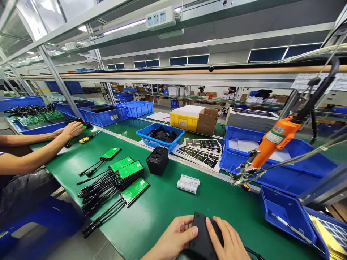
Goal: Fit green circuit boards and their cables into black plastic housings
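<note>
Near the table's front edge is a black plastic case (201, 240), partly hidden by my hands. My left hand (175, 236) grips its left side, thumb on top. Along its right side lie the fingers of my right hand (227, 236), pressed against it. A black cable (255, 253) runs out at the lower right, beside my right hand. Ahead of my hands are white slotted plastic strips (187, 184). Beyond them stands a black ribbed box (157, 160). To the left lie several green circuit boards (135, 191) in black trays with black cables.
An orange electric screwdriver (278, 141) hangs at the right above blue bins (287, 213). Black-and-green label sheets (202, 153) lie by a blue basket (162, 135) of black parts. At the left, a co-worker's hands (73, 129) work near a yellow-handled tool (86, 139).
</note>
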{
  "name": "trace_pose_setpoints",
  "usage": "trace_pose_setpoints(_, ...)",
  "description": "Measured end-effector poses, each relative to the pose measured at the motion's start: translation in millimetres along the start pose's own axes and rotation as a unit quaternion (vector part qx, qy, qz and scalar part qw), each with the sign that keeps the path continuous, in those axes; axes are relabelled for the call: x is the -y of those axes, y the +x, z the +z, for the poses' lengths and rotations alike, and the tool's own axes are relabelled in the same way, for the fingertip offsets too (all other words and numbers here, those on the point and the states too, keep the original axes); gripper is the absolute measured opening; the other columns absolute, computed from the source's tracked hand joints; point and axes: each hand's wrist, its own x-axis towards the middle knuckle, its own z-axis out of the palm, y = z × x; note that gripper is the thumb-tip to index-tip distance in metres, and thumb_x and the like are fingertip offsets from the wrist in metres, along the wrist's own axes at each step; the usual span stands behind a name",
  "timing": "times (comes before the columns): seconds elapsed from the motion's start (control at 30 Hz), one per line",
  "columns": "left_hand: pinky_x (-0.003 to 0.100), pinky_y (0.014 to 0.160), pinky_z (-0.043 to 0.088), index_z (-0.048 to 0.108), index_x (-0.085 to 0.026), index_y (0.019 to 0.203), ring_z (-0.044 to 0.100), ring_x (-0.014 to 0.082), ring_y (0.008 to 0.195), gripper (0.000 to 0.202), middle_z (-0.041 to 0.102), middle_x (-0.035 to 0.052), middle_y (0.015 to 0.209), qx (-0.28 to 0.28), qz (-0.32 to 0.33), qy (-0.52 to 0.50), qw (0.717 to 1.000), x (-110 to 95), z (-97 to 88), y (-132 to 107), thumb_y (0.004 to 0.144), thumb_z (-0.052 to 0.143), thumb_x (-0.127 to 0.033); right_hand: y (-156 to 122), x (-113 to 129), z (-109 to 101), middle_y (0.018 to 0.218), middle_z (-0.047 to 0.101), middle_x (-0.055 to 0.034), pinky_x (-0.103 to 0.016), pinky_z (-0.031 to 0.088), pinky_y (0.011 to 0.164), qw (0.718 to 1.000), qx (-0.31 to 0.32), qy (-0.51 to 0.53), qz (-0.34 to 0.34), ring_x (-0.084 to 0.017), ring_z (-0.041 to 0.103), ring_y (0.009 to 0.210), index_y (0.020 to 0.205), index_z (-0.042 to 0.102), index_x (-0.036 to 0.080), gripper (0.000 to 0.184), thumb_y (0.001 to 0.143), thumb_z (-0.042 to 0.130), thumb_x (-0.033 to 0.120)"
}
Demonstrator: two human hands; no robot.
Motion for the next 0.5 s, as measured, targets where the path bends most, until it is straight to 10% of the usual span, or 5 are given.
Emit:
trace_pose_setpoints(0.13, 0.049, 0.109, 0.043, 0.049, -0.023, 0.143, 0.053, 0.0304, 0.131, 0.071, 0.053, 0.0164, 0.146, -0.103, 0.048, 0.272, 0.955, 6, -28.4, -5, 0.081, 0.070, -0.049, 11, -51, 20, 0.110, 0.067, -0.0263, -0.046, 0.062, 0.065, 0.997, 0.001, -0.055, 0.044, -0.036, 0.069, 0.091, 0.144, 0.049, 0.016, 0.061, 0.099, 0.029, 0.052)
trace_pose_setpoints(0.37, 0.043, 0.112, 0.041, 0.055, -0.013, 0.136, 0.051, 0.0288, 0.132, 0.046, 0.054, 0.0172, 0.143, -0.326, -0.048, 0.706, 0.627, -40, -108.3, -31, 0.090, 0.056, -0.015, 12, -101, 71, 0.109, 0.069, -0.0264, -0.063, 0.058, 0.075, 0.997, -0.031, -0.069, 0.032, -0.040, 0.069, 0.098, 0.132, 0.063, 0.016, 0.062, 0.098, 0.026, 0.054)
trace_pose_setpoints(0.5, 0.055, 0.099, 0.046, 0.050, -0.003, 0.136, 0.051, 0.0413, 0.125, 0.051, 0.053, 0.0276, 0.137, -0.414, -0.106, 0.706, 0.565, -55, -144.1, -49, 0.088, 0.058, -0.018, 26, -87, 58, 0.130, 0.063, -0.0249, -0.073, 0.052, 0.082, 1.000, -0.002, 0.006, 0.023, -0.048, 0.061, 0.115, 0.134, 0.062, 0.019, 0.061, 0.093, 0.038, 0.059)
